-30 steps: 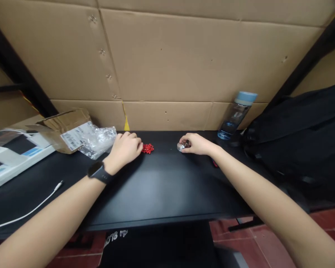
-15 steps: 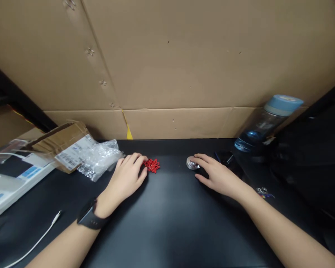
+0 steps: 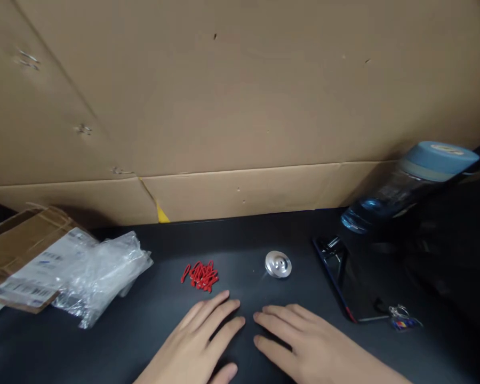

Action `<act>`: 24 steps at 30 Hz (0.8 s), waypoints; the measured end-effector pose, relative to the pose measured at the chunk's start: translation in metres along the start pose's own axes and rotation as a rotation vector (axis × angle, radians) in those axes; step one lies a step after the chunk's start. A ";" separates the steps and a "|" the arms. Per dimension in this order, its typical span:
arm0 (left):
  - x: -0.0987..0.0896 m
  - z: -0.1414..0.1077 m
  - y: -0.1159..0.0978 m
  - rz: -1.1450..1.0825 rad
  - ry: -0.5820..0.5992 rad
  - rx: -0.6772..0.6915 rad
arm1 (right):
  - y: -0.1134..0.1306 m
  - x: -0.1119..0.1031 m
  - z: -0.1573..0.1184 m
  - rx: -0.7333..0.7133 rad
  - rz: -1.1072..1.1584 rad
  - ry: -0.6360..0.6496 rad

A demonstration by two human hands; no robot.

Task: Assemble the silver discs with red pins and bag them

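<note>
My left hand [image 3: 202, 338] lies low over the black table with its fingers stretched out and holds nothing. Just beyond its fingertips is a small pile of red cord loops [image 3: 202, 276], one loop lying slightly apart on the left. My right hand [image 3: 292, 338] faces it from the other side, fingers extended, also holding nothing. Farther out, beyond the right fingers, rests a shiny round silver metal disc [image 3: 278, 264] with a raised middle; neither hand touches it. A narrow gap separates the fingertips of the two hands.
At left sit an opened cardboard box [image 3: 32, 250] and crumpled clear plastic wrap [image 3: 108, 272]. To the right, a blue-lidded water bottle [image 3: 404, 184] stands near a dark phone-like slab [image 3: 354, 285] with a small charm [image 3: 403, 321]. A cardboard wall [image 3: 240, 117] closes off the back.
Both hands have drawn back toward me and closer together, leaving the red loops and the silver disc on the table. The camera view has shifted too.
</note>
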State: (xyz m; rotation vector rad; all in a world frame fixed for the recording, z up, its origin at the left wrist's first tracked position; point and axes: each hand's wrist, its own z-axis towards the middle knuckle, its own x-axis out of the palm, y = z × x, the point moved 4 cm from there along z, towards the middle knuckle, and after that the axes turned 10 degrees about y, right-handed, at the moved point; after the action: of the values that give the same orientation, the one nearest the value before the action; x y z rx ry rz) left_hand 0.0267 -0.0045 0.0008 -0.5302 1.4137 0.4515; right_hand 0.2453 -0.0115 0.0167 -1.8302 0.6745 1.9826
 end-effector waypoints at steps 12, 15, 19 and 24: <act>0.026 -0.005 0.014 0.315 -0.100 0.100 | -0.014 0.017 -0.007 -0.103 -0.153 -0.015; 0.026 -0.006 0.014 0.292 -0.096 0.094 | -0.017 0.015 -0.007 -0.110 -0.107 0.005; 0.025 -0.005 0.013 0.253 -0.095 0.074 | -0.022 0.011 -0.007 -0.116 -0.013 0.033; 0.025 -0.005 0.012 0.275 -0.094 0.096 | -0.029 0.002 -0.001 -0.141 0.036 0.104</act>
State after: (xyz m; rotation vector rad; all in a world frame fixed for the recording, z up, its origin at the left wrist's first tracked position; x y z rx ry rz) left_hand 0.0185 0.0014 -0.0253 -0.2337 1.4149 0.6164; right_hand 0.2623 0.0110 0.0116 -2.0288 0.6152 2.0151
